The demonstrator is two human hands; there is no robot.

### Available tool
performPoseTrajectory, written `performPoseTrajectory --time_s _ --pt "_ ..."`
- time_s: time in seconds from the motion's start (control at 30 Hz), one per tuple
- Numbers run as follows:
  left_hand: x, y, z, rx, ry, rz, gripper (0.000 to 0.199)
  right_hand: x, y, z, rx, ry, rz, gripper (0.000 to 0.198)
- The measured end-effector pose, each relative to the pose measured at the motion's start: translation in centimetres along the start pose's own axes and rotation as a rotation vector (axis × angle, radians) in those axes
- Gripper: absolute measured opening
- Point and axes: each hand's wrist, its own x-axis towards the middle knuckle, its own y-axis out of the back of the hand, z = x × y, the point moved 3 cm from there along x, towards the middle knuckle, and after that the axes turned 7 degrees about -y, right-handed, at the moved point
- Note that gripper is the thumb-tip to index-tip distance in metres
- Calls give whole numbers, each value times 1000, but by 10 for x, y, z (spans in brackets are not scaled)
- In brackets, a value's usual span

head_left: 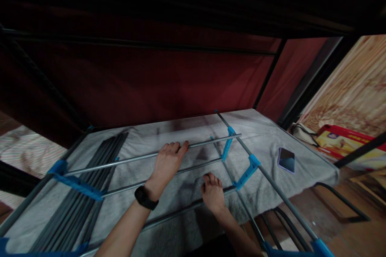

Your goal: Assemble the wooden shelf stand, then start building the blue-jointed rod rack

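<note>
My left hand (170,160), with a black watch (146,198) at its wrist, is closed round a grey metal tube (132,160). This tube runs between the blue plastic bracket (76,182) at left and a smaller blue bracket (228,143) at right. My right hand (212,193) has curled fingers and lies over the nearer metal tube (181,211); whether the fingers grip it is hidden. Another blue bracket (247,172) joins the long side tube (277,188) to the right of that hand. A middle tube (199,165) crosses between my hands.
The frame lies on a grey cloth-covered bed (265,132). Several loose grey tubes (81,204) are bundled at left. A phone (286,160) rests at right. Black bed posts (319,82) and a dark red curtain (181,84) surround it. A red-yellow package (346,144) stands beyond the right edge.
</note>
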Motion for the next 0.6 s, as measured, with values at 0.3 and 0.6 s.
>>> performPoseTrajectory --time_s 0.3,0.6 --pt "-5 14 -27 93 24 -63 45 -1 3 0 -19 20 10 36" --pt "-12 4 -24 38 34 -114 45 -1 1 0 -16 25 38 36"
